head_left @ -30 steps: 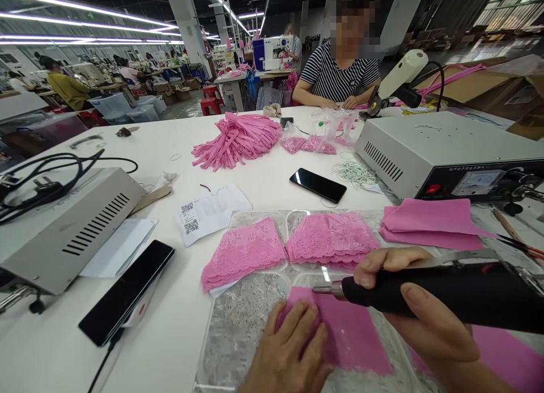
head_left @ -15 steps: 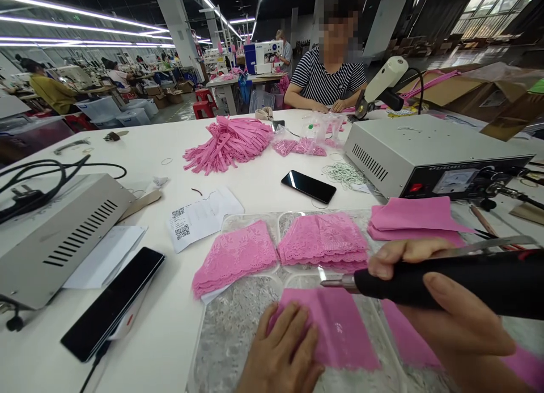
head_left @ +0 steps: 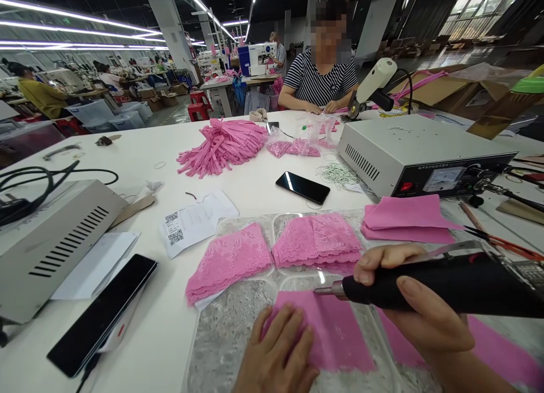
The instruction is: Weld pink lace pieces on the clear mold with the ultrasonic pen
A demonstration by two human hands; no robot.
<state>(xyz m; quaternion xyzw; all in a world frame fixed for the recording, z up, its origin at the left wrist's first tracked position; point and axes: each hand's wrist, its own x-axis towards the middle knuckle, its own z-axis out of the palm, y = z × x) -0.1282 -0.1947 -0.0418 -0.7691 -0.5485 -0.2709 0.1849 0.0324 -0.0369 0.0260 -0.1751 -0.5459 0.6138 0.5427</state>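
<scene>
My left hand [head_left: 278,350] lies with its fingers apart on a pink fabric piece [head_left: 340,336], pressing it to the grey marbled board [head_left: 229,330]. My right hand [head_left: 420,302] is wrapped round a black handheld ultrasonic welder [head_left: 450,279]. Its metal tip points left, over the top edge of that piece; whether it touches is unclear. Behind lie two stacks of pink lace pieces, the left lace stack [head_left: 232,260] and the right lace stack [head_left: 318,243]. Plain pink pieces [head_left: 403,217] are piled above my right hand, and more pink fabric [head_left: 501,347] shows below it.
A grey control box [head_left: 425,149] stands at right, another grey box [head_left: 72,228] at left. Phones lie at left [head_left: 104,313] and centre [head_left: 302,187]. Beyond are a printed paper [head_left: 198,220], pink straps [head_left: 225,146] and a co-worker [head_left: 321,78] across the white table.
The welder's tip has moved slightly left and down, from just above the fabric's top edge to over it. My left hand keeps its place on the fabric. The whole view has shifted a little.
</scene>
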